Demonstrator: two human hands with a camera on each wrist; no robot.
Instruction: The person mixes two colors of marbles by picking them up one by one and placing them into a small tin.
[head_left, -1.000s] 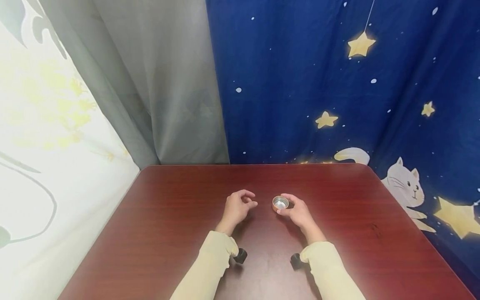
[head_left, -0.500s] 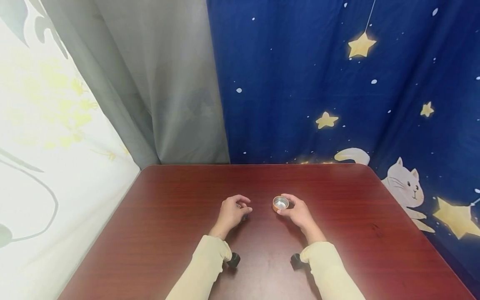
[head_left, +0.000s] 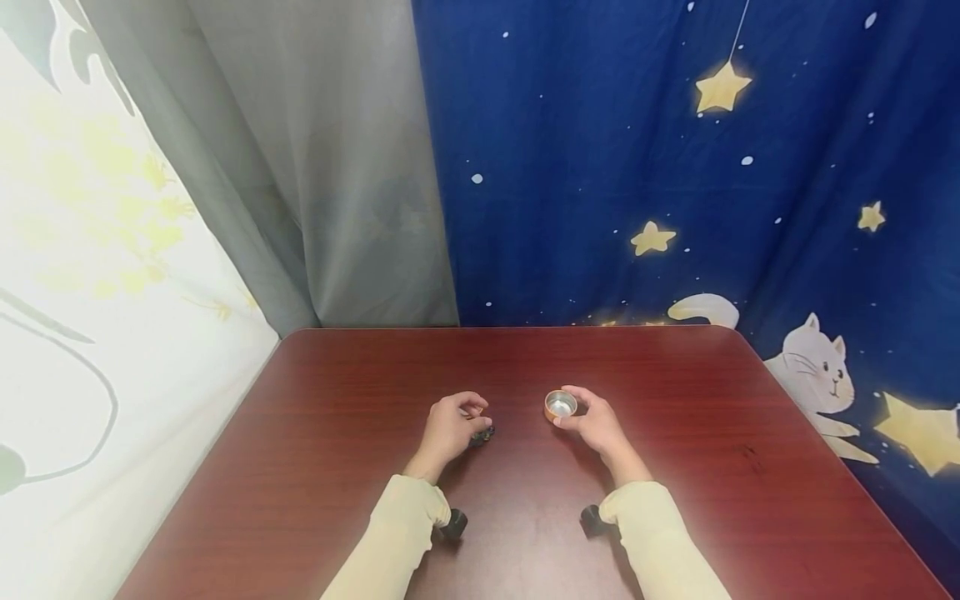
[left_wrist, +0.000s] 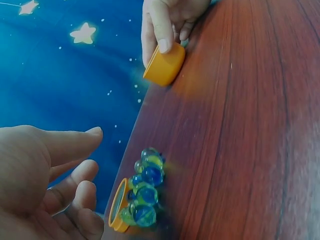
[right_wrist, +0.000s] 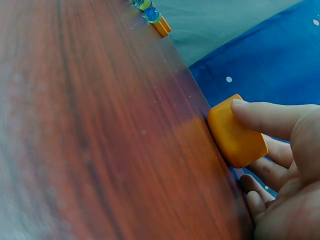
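My right hand (head_left: pixel 597 423) holds a small round orange tin (right_wrist: pixel 235 132) between thumb and fingers. It stands on the table, and its silvery inside faces up in the head view. My left hand (left_wrist: pixel 45 185) has its fingers loosely bent, with nothing seen between them. Just beyond those fingertips lie several blue and yellow-green glass marbles (left_wrist: pixel 146 192) in a cluster. An orange lid (left_wrist: pixel 119 206) with a grey inside lies against them. In the head view the left hand mostly hides the marbles (head_left: pixel 482 435) and lid.
The reddish-brown wooden table (head_left: pixel 360 367) has rounded far corners. Behind it hang a grey curtain (head_left: pixel 367 208) and a blue star-patterned curtain (head_left: pixel 555 167). A white patterned cloth (head_left: pixel 150 400) hangs along the left side. Below each wrist sits a black camera (head_left: pixel 453 524).
My left hand has moved left and slightly toward me, and the marbles have come into sight beside its fingers. The right hand and the tin have stayed in place.
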